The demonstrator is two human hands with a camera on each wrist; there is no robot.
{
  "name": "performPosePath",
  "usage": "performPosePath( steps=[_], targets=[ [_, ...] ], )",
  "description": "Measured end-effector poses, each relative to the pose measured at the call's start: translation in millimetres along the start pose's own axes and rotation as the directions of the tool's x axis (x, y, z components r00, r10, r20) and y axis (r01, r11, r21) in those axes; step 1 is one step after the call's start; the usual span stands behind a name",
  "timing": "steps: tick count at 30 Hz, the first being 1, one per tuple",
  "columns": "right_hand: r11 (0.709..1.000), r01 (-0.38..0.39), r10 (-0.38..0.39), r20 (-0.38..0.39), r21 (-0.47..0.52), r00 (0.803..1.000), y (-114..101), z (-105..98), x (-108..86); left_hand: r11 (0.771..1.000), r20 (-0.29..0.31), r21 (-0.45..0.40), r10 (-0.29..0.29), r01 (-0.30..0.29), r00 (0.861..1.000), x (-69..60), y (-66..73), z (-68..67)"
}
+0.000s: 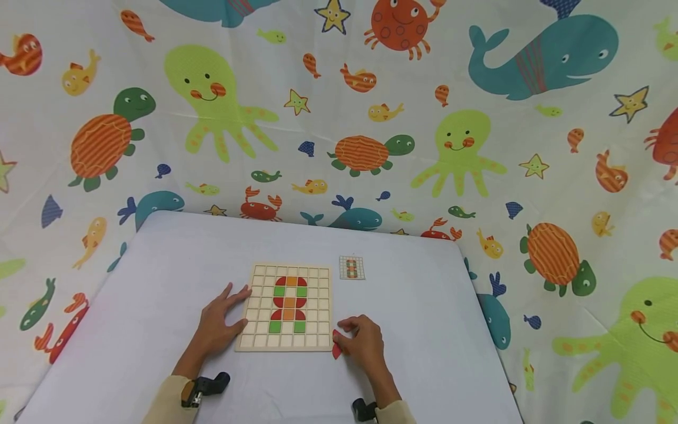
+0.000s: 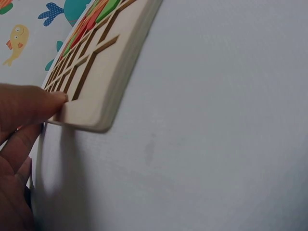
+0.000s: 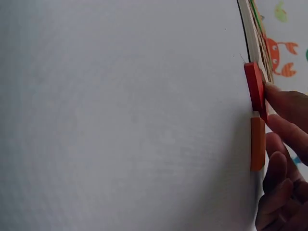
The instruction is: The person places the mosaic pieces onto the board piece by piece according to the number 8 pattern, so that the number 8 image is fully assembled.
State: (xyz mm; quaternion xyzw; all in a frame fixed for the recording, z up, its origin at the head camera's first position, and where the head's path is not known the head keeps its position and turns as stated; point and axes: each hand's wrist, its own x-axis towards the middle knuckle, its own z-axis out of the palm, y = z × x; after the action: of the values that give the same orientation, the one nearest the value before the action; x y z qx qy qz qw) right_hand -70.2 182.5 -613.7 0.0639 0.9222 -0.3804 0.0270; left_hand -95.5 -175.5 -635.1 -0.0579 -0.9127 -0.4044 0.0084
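Note:
A square wooden grid board (image 1: 263,339) lies on the white table. Red rounded, green square and orange square pieces (image 1: 289,302) fill some of its middle cells. My left hand (image 1: 217,321) rests at the board's left edge, fingers spread; in the left wrist view its thumb (image 2: 50,103) lies on the board near a corner. By the board's lower right edge, my right hand (image 1: 364,343) pinches a red piece (image 1: 336,336) between thumb and curled fingers. Another red piece (image 3: 252,86) touches it, and an orange piece (image 3: 258,144) stands just beside, hidden from the head view.
A small pattern card (image 1: 352,268) with a matching coloured grid lies to the right of the board's top corner. Behind the white table (image 1: 424,306) hangs a cloth (image 1: 318,206) printed with sea animals. Each wrist wears a black camera.

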Motion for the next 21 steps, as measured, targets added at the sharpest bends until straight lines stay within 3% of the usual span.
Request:
performPosePath(
  steps=[21],
  targets=[
    [0.988,-0.032,0.017,-0.102,-0.151,0.995,-7.6,-0.7,-3.2,1.0,-0.004,-0.002,-0.003,0.003,1.0,-1.2,1.8,-0.3]
  ],
)
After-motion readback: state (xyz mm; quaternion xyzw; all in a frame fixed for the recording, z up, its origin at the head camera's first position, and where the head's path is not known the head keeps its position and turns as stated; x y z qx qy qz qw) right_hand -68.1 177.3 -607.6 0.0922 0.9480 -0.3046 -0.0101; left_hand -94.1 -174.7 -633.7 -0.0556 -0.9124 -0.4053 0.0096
